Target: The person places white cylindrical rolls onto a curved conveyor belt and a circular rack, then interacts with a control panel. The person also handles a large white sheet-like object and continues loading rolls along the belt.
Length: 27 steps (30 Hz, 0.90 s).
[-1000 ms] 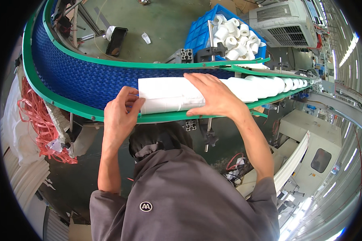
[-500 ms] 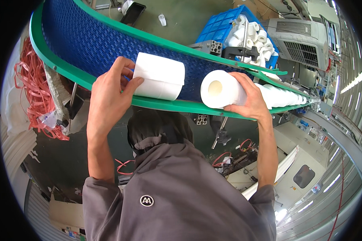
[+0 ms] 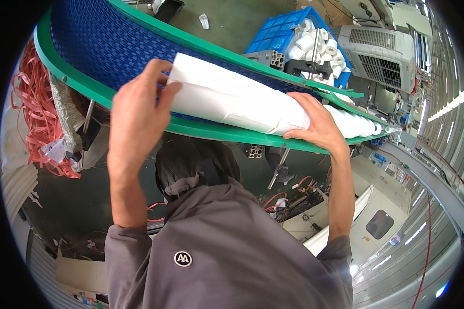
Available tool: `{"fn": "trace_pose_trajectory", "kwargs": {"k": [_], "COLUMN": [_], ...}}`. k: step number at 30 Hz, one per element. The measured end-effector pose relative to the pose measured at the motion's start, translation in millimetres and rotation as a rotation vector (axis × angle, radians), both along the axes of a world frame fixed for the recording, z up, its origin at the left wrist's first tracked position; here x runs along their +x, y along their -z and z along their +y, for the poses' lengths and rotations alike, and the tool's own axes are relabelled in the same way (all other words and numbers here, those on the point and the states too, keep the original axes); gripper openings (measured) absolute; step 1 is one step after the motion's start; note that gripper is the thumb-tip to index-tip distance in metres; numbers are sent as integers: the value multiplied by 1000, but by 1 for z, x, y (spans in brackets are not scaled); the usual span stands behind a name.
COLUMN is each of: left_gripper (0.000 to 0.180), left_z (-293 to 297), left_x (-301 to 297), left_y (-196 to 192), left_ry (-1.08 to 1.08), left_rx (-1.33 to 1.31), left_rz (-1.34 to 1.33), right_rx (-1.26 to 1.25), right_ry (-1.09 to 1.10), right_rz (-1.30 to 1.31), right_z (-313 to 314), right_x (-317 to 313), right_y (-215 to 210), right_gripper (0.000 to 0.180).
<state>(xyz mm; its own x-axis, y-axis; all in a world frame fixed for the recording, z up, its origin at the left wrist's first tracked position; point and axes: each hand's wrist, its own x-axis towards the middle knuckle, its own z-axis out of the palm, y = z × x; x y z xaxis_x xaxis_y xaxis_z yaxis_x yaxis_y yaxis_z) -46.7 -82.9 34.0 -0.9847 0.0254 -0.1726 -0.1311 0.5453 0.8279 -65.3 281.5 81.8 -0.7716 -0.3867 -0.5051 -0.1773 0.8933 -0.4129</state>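
Observation:
White toilet paper rolls [image 3: 232, 98] lie end to end in one unbroken row on a blue conveyor belt [image 3: 98, 41]. The left end of that row is in my left hand [image 3: 139, 105], with the thumb on the near side and the fingers curled at the end face, partly hidden. At the other end my right hand [image 3: 319, 126] wraps round the roll, thumb low and fingers over the top. Seams between the rolls are faint, so where each one stops is hard to see. More rolls [image 3: 353, 123] line the belt beyond my right hand.
Green guide rails [image 3: 216, 133] border the belt on both sides. Past the far rail stands a blue crate [image 3: 268, 41] heaped with rolls, beside a pale slatted machine [image 3: 379, 54]. Tangled red strapping [image 3: 33, 113] hangs at the left. A metal clamp rod [image 3: 278, 170] juts below the near rail.
The gap between the roll at my left hand and the one in my right hand has closed. The right-hand roll has turned into line, hiding its cardboard core.

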Motion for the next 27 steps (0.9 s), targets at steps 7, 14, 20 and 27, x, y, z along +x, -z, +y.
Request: {"fn": "trace_pose_trajectory", "kwargs": {"k": [7,14,20,27], "left_gripper": [22,25,25,54], "left_z": [-50,-77,-70,51], "left_x": [0,-6,-11,32], "left_y": [10,14,10,-23], "left_ry": [-58,-148,-245,301], "left_rx": [-162,-475,-572,433], "left_rz": [174,190,536,75], "right_rx": [-99,-187,-170,-130], "right_ry": [-30,36,31,-30], "right_rz": [11,98,80,54], "right_z": [-13,-8,-10,-19], "right_x": [-5,6,7,5], "right_y": [1,2,-1,-3], "right_gripper": [92,85,85,92]}}
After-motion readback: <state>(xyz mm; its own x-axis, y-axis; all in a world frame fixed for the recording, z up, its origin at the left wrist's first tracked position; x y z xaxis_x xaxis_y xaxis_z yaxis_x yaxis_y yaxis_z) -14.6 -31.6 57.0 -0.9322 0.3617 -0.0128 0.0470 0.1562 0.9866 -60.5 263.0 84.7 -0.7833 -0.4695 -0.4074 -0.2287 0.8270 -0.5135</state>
